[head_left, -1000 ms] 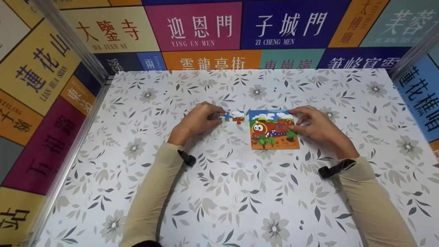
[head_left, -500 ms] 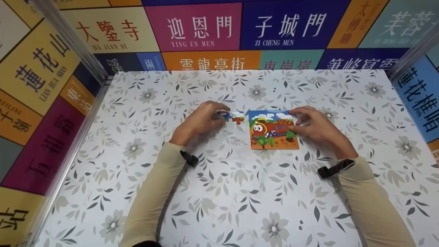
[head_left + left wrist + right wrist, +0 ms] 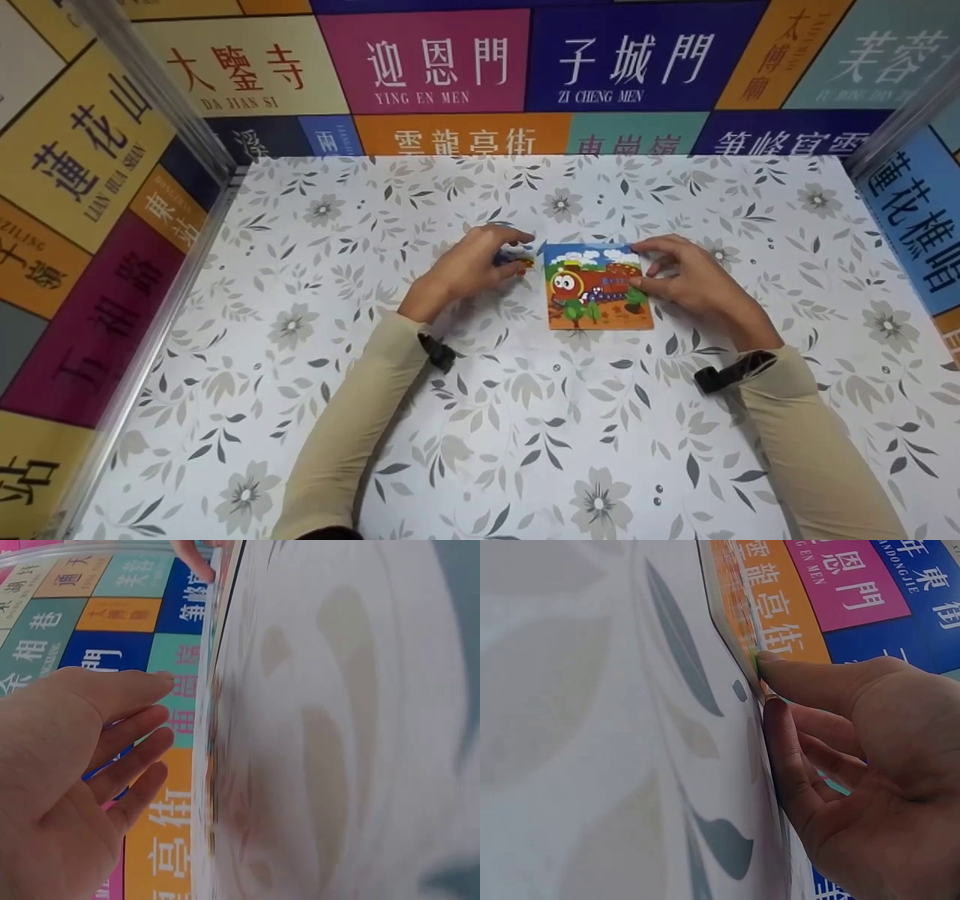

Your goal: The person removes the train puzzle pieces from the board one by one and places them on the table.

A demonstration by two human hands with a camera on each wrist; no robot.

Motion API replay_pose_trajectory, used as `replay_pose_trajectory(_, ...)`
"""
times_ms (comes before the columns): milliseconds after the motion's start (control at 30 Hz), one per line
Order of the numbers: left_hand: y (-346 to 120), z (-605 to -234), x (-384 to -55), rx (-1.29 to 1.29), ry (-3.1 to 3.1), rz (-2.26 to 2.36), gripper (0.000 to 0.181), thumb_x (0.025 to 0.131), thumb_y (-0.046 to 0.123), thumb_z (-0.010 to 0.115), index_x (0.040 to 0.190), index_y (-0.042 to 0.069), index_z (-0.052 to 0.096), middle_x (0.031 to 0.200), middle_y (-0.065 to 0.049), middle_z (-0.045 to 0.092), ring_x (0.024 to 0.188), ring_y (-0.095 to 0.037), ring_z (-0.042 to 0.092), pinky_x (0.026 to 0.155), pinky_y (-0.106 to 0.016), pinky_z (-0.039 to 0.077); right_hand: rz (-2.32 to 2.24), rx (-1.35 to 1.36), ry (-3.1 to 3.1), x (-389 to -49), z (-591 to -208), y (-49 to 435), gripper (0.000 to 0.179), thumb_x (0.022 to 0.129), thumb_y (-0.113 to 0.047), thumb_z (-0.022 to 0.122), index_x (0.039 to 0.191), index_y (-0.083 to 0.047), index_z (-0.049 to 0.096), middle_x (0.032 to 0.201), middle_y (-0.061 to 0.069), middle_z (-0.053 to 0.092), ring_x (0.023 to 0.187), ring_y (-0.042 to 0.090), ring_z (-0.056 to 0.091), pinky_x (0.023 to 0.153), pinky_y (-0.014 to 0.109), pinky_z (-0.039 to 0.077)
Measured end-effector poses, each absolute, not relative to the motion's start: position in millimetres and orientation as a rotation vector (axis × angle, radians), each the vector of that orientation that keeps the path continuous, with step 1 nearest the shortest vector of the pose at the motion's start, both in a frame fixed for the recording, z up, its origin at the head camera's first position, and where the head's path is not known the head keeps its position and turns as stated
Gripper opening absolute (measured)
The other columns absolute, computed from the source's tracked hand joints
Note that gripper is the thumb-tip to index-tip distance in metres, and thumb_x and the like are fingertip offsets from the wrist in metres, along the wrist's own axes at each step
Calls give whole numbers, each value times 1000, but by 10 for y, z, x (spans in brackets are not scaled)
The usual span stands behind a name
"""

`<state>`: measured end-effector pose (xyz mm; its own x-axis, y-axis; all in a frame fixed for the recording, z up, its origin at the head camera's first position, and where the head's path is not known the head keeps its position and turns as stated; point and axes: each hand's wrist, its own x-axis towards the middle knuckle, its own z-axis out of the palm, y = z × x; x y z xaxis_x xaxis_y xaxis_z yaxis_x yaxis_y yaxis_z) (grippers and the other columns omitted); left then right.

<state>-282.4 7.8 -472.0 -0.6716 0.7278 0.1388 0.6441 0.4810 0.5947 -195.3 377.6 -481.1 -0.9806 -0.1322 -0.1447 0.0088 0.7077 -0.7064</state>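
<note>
A square picture board (image 3: 592,300) shows a cartoon red train under a blue sky and lies flat on the table. My right hand (image 3: 686,274) pinches its right edge near the upper corner; in the right wrist view the thumb lies on the board (image 3: 731,607) and the index finger is at its edge. Left of the board are small jigsaw pieces (image 3: 528,263), mostly covered by my left hand (image 3: 472,266). In the left wrist view that hand (image 3: 75,757) has loosely bent fingers, apart from the thumb, with nothing between them.
The table (image 3: 495,435) has a white cover printed with grey flowers and leaves. Upright panels (image 3: 435,67) with coloured blocks of lettering stand along its back and sides. Each wrist wears a dark camera strap (image 3: 439,352).
My left hand has slid to the right, over the jigsaw pieces and closer to the board, hiding more of them. My right hand and the board have stayed in place.
</note>
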Motion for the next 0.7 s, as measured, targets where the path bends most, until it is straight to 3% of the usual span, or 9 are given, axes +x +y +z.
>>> replay_pose_trajectory(400, 374, -4754, -2801, 1199, 2509, 991, 42, 102, 12, 74, 143, 3, 69, 144, -12, 71, 134, -26, 69, 115, -35, 54, -1125, -88, 2733, -1953, -4813, 3775, 62, 97, -34, 84, 153, -19, 61, 153, 9, 55, 117, 29, 65, 82, 22, 52)
replay_pose_trajectory(567, 494, -4764, -2808, 1212, 2514, 951, 41, 102, 15, 75, 141, 3, 70, 139, -13, 74, 123, -23, 71, 107, -33, 56, -1128, -86, 2735, -1947, -4805, 3771, 62, 97, -35, 84, 153, -21, 62, 153, 8, 55, 117, 28, 65, 85, 22, 50)
replay_pose_trajectory(700, 569, -4766, -2796, 1185, 2530, 898, 41, 103, 19, 75, 141, 3, 71, 138, -13, 74, 125, -24, 69, 109, -35, 55, -1138, -175, 2767, -1943, -4813, 3783, 60, 97, -32, 84, 151, -16, 63, 151, 11, 58, 114, 29, 67, 86, 22, 48)
